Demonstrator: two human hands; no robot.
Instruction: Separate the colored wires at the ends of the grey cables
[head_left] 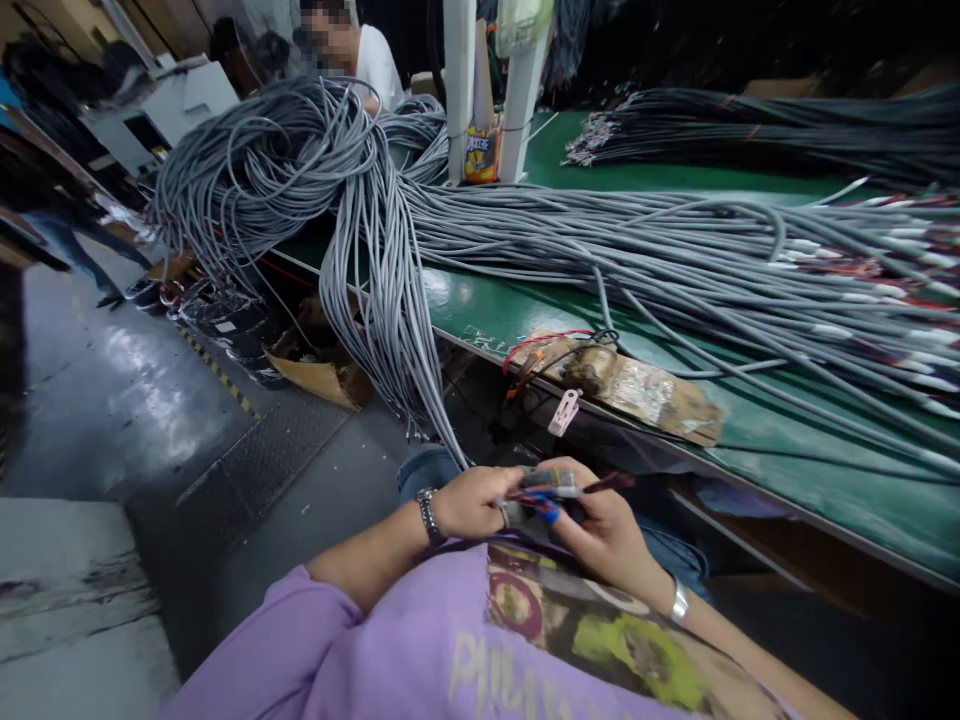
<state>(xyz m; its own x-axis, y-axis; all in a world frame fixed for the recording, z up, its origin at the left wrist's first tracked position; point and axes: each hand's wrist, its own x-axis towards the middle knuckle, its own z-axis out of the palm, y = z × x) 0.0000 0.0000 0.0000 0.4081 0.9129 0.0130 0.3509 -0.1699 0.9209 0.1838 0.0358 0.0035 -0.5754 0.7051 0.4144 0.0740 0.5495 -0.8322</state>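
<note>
My left hand (474,502) is closed around the end of a grey cable (448,440) that runs down from the hanging bundle. From its fingers come thin coloured wires (536,493), some dark, red and blue. My right hand (611,535) pinches these wires close to the left fingertips, in front of my body. A small grey piece (551,480) with a yellowish patch lies at the fingers of both hands; blur hides what it is. A blue bit (550,514) shows by my right thumb.
Grey cables (525,230) lie along the green bench (465,300), coiled high at the left, with white-tipped ends at the right. A taped board (637,390) and a pink clip (564,412) sit at the bench edge. Black cables (750,130) lie behind. A person (379,65) works beyond the coil.
</note>
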